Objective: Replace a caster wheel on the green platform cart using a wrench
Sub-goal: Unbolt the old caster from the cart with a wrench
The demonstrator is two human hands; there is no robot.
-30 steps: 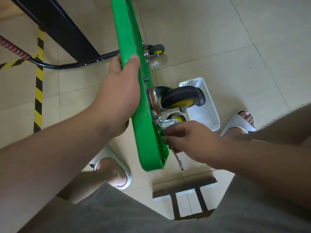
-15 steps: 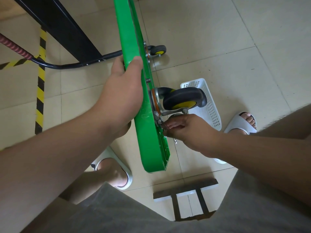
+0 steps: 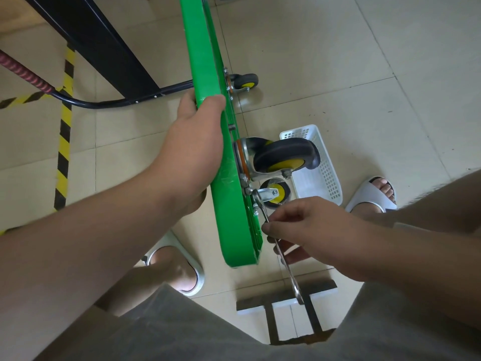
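The green platform cart [image 3: 229,209] stands on its edge, underside facing right. My left hand [image 3: 192,147] grips its upper edge, thumb over the rim. A grey caster wheel with a yellow hub [image 3: 286,158] is bolted to the underside near the cart's end. A second caster [image 3: 246,83] sits farther along. A loose caster [image 3: 273,194] lies on the floor below the mounted one. My right hand [image 3: 309,227] pinches a silver wrench [image 3: 286,267], whose upper end sits on a bolt at the caster plate; its handle points down toward me.
A white plastic basket [image 3: 325,178] lies on the tiled floor right of the casters. The cart's black handle [image 3: 117,101] runs left along the floor past yellow-black tape [image 3: 65,131]. My feet in white slippers flank the cart. A stool's metal frame [image 3: 286,303] is below.
My right hand has slid down the wrench from the bolt toward the handle's middle, and the handle now hangs lower. My left hand keeps its grip on the cart.
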